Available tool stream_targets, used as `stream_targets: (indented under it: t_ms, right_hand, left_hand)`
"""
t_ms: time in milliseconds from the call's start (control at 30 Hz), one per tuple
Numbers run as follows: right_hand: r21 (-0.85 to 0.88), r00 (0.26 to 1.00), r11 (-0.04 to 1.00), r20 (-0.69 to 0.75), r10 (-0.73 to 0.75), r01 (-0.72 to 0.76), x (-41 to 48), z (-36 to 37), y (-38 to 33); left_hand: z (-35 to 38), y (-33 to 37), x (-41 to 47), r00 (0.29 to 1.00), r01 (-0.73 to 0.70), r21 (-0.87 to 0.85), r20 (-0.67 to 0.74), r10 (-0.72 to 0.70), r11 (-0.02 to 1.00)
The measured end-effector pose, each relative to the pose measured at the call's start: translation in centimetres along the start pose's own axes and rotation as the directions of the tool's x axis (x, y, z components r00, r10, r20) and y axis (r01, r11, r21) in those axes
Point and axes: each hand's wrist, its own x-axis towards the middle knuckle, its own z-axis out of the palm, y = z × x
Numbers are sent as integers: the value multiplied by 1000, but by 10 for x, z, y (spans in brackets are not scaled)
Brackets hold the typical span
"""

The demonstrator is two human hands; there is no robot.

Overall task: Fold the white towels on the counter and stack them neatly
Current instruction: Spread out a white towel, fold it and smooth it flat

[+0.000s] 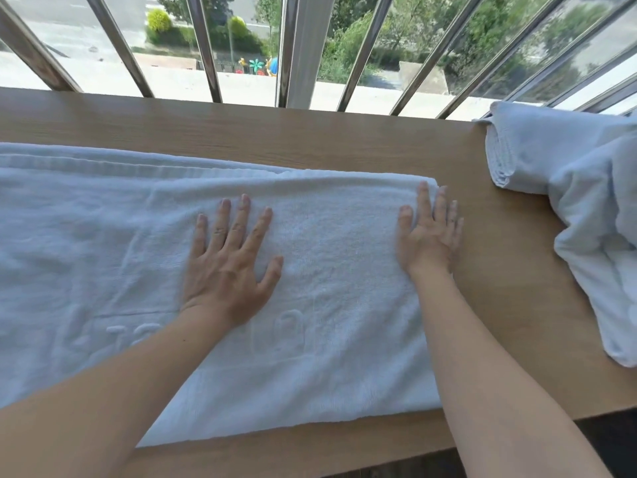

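1. Counter (310, 139): pale wood-grain top running 9 to 3 o'clock across the view; metal window bars (203, 46) stand along its far edge at 12 o'clock.
2. White spread towel (103, 236): terry, lying flat on the counter from centre out past 9 o'clock. Already doubled over, with a rounded fold edge at its 3 o'clock end and a woven band along the far side. Raised lettering near the 6 o'clock hem, unreadable. Judged soft, limp and light, with enough nap to grip the wood; likely to sag and lose its line if lifted from one point. Best taken at the two corners of the 3 o'clock end, pinched through all layers, then carried over toward 9 o'clock.
3. Loose second towel (579, 174): white, bundled at 2 to 3 o'clock, well apart from the spread towel, one tail trailing toward 4 o'clock. Not yet folded.
4. Flat left hand (227, 263): palm down near centre, fingers straight and spread, pressing the spread towel; grasps nothing.
5. Tilted right hand (427, 236): at 3 o'clock of the left hand, fingers straight, set against the fold edge; released, holding nothing. Step judged as smoothing and squaring before the next fold
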Motion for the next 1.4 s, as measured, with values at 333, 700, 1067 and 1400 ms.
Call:
stream_targets:
  t_ms: [333,700,1067,1400]
  right_hand:
    - [68,949,947,-3,-316,315,-181,47,-92]
    - [-12,996,996,-23,-87,86,-173,38,27]
    - [16,995,999,-86,47,-46,-179,20,47]
    - [35,960,959,-13,-281,281,-207,56,-46]
  left_hand:
    - [3,-1,1,1000,-4,-14,-16,4,1000]
    - [14,-10,4,997,-33,5,-77,33,999]
    - [4,-2,1,999,-26,-17,-42,25,1000]
    - [0,0,-2,999,-9,-42,-34,7,999]
